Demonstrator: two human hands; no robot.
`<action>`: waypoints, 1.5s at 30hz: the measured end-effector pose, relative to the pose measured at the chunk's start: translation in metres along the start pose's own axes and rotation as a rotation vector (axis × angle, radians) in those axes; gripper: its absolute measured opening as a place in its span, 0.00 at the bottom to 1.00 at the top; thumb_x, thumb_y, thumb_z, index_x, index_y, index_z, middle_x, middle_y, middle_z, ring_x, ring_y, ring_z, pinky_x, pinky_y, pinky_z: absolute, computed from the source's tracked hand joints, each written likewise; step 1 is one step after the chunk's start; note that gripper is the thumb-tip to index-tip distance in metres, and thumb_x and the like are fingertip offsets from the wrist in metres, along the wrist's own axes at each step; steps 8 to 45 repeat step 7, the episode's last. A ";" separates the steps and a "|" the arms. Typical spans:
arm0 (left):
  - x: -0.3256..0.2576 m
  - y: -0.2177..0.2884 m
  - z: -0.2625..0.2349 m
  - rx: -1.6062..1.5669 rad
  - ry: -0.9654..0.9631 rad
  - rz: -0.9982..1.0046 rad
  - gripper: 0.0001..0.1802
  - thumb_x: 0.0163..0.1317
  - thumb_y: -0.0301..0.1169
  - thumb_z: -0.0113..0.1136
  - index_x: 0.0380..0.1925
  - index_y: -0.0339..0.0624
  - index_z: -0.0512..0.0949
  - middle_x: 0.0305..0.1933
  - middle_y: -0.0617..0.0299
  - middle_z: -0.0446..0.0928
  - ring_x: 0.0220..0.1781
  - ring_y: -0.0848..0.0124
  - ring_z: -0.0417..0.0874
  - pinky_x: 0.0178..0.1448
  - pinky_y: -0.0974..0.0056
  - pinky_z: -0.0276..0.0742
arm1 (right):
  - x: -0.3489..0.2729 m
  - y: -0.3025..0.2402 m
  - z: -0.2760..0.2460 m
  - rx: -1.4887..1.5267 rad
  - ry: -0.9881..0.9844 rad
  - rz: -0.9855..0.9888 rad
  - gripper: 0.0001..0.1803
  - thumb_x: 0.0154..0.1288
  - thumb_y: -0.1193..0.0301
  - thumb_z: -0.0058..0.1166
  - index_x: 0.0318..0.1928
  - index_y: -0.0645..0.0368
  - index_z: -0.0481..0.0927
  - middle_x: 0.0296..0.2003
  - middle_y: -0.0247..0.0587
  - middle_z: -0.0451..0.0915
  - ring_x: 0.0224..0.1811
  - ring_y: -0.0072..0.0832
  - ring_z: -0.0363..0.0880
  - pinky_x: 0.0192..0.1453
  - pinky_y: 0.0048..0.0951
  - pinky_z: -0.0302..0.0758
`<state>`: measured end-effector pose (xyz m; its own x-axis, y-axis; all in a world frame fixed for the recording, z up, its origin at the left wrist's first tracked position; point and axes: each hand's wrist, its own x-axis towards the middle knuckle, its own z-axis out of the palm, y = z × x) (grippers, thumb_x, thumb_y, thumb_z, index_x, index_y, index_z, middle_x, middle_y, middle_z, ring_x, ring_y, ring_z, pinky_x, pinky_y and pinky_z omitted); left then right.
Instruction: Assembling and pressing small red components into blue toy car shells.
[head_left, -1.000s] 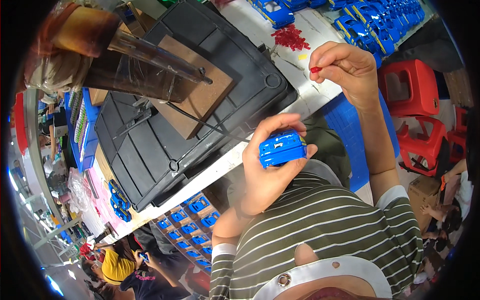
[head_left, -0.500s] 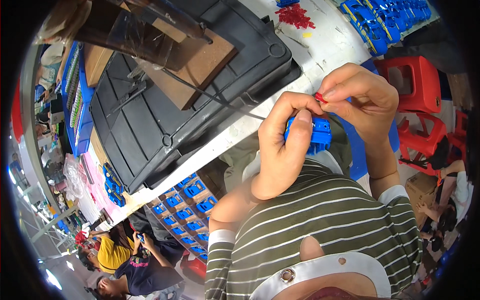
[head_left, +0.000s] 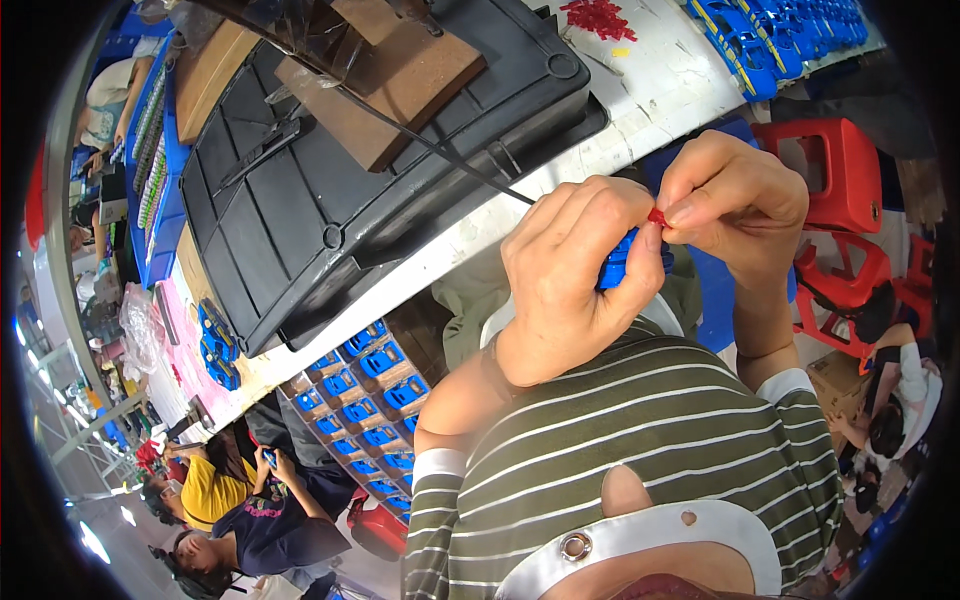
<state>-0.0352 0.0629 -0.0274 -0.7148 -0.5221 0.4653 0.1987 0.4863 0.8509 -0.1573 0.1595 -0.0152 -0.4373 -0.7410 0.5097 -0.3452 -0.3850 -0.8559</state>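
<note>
My left hand is closed around a blue plastic toy car body, most of it covered by the fingers and thumb. A small red plastic piece is pinched between the thumb and finger of my right hand. My left thumb and forefinger reach the other side of that red piece, so the two hands meet at it. Both hands are raised in front of my striped shirt, beyond the table's edge. The exact shape of the red piece is too small to tell.
A large black plastic bin lid with a brown wooden block lies on the white table. Loose red pieces and rows of blue car bodies are farther off. A divided box of blue cars stands left; red stools right.
My left hand has turned, covering more of the car body, and its thumb and forefinger have come up to the red piece. My right hand has shifted slightly right and down.
</note>
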 end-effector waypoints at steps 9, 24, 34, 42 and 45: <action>-0.003 0.000 -0.005 0.034 -0.014 0.027 0.07 0.43 0.21 0.59 0.24 0.40 0.74 0.26 0.60 0.75 0.25 0.62 0.75 0.31 0.65 0.69 | -0.003 -0.004 0.003 -0.033 -0.022 -0.029 0.09 0.42 0.83 0.64 0.27 0.60 0.81 0.25 0.41 0.79 0.27 0.27 0.79 0.30 0.21 0.73; -0.003 0.000 -0.005 0.034 -0.014 0.027 0.07 0.43 0.21 0.59 0.24 0.40 0.74 0.26 0.60 0.75 0.25 0.62 0.75 0.31 0.65 0.69 | -0.003 -0.004 0.003 -0.033 -0.022 -0.029 0.09 0.42 0.83 0.64 0.27 0.60 0.81 0.25 0.41 0.79 0.27 0.27 0.79 0.30 0.21 0.73; -0.003 0.000 -0.005 0.034 -0.014 0.027 0.07 0.43 0.21 0.59 0.24 0.40 0.74 0.26 0.60 0.75 0.25 0.62 0.75 0.31 0.65 0.69 | -0.003 -0.004 0.003 -0.033 -0.022 -0.029 0.09 0.42 0.83 0.64 0.27 0.60 0.81 0.25 0.41 0.79 0.27 0.27 0.79 0.30 0.21 0.73; -0.003 0.000 -0.005 0.034 -0.014 0.027 0.07 0.43 0.21 0.59 0.24 0.40 0.74 0.26 0.60 0.75 0.25 0.62 0.75 0.31 0.65 0.69 | -0.003 -0.004 0.003 -0.033 -0.022 -0.029 0.09 0.42 0.83 0.64 0.27 0.60 0.81 0.25 0.41 0.79 0.27 0.27 0.79 0.30 0.21 0.73; -0.003 0.000 -0.005 0.034 -0.014 0.027 0.07 0.43 0.21 0.59 0.24 0.40 0.74 0.26 0.60 0.75 0.25 0.62 0.75 0.31 0.65 0.69 | -0.003 -0.004 0.003 -0.033 -0.022 -0.029 0.09 0.42 0.83 0.64 0.27 0.60 0.81 0.25 0.41 0.79 0.27 0.27 0.79 0.30 0.21 0.73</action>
